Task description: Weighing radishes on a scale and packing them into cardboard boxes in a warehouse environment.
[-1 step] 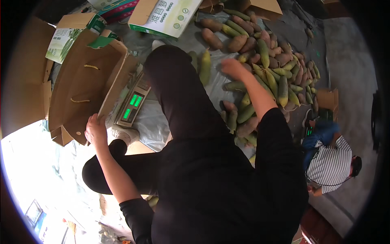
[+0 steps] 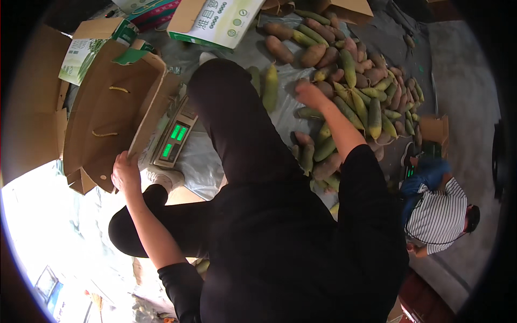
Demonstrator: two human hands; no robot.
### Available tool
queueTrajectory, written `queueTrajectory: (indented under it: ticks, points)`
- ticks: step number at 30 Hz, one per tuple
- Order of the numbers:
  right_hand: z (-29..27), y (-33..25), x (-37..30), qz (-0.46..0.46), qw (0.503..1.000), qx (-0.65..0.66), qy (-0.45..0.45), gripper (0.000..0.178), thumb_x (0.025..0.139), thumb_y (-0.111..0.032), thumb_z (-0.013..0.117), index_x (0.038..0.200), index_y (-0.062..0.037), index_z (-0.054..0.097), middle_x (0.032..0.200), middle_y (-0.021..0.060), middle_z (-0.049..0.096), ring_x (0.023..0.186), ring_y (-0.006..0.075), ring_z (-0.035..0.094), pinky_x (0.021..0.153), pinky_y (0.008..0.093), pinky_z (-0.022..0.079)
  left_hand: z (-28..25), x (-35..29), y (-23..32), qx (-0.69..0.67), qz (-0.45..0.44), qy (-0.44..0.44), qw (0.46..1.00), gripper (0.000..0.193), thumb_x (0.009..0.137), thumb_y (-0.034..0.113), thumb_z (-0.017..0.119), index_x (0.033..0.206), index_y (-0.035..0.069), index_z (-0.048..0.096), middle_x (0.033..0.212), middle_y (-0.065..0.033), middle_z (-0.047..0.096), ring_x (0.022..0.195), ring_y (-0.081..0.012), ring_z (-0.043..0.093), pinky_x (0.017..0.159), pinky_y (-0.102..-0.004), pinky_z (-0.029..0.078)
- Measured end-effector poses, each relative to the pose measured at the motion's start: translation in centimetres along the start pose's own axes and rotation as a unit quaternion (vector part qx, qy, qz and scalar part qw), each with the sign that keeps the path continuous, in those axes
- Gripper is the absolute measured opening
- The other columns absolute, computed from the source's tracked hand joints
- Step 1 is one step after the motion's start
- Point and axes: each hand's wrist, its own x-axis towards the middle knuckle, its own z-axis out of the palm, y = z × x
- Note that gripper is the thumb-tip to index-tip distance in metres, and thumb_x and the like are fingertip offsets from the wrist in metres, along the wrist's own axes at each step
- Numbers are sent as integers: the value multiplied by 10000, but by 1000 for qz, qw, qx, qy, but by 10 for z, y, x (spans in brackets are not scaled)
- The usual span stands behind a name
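Observation:
My left hand [image 2: 125,171] grips the near edge of an open cardboard box [image 2: 110,102] with its fingers wrapped over the rim. The box is tilted, and two short yellowish cords show on its inner wall. Beside it lies a digital scale [image 2: 175,134] with lit green digits. My right hand [image 2: 311,95] hovers at the left side of a heap of long green radishes [image 2: 375,119], mixed with brownish-red ones [image 2: 312,56]. Its fingers look partly curled and blurred; nothing shows in them. Two green radishes [image 2: 270,89] lie apart, beside my raised knee.
A white and green carton [image 2: 215,21] stands at the far side, another printed carton [image 2: 89,48] at the far left. Plastic sheeting [image 2: 196,167] covers the floor. On the right, a person in a striped shirt [image 2: 439,220] sits near a small brown box [image 2: 433,132].
My right hand has shifted slightly right and down, by the heap. My left hand stays on the box edge. The whole view has slid a little left.

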Motion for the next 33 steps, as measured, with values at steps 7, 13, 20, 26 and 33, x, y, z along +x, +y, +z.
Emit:
queueTrajectory:
  ticks: [7, 13, 20, 26, 33]
  points:
    - [40, -64, -109, 223, 954, 21, -197, 277, 802, -244, 540, 921, -17, 646, 903, 209, 636, 896, 373, 601, 829, 432, 467, -13, -12, -14, 13, -34, -29, 999, 258, 799, 283, 606, 975, 94, 611, 981, -102, 629, 915, -330, 595, 743, -436, 463]
    - [83, -62, -151, 280, 940, 49, -188, 551, 786, -266, 555, 1289, -75, 435, 1241, 188, 517, 1111, 373, 512, 936, 411, 427, -9, -11, -8, 3, -35, -6, 999, 269, 786, 253, 614, 994, 83, 621, 980, -91, 628, 912, -304, 602, 758, -417, 462]
    - [88, -84, -139, 237, 948, 131, -166, 580, 760, -120, 568, 1323, -121, 427, 1350, 143, 432, 1238, 334, 419, 1031, 381, 348, -18, -20, -20, 28, -39, 6, 999, 272, 786, 255, 615, 1004, 93, 618, 958, -87, 617, 921, -292, 596, 748, -421, 461]
    - [177, -25, -166, 73, 997, 34, -8, 378, 687, -85, 601, 1065, -97, 586, 1242, 184, 506, 1118, 347, 494, 932, 380, 416, -11, -3, 7, 30, -32, -26, 999, 240, 785, 266, 629, 976, 119, 631, 952, -62, 623, 935, -267, 598, 764, -429, 456]
    - [42, -105, -80, 128, 988, 58, -63, 380, 576, -123, 730, 929, -85, 592, 942, 125, 586, 912, 323, 573, 783, 393, 482, -18, -14, -1, 14, -59, -9, 998, 189, 771, 252, 657, 912, 127, 651, 910, -38, 620, 942, -236, 591, 795, -415, 427]
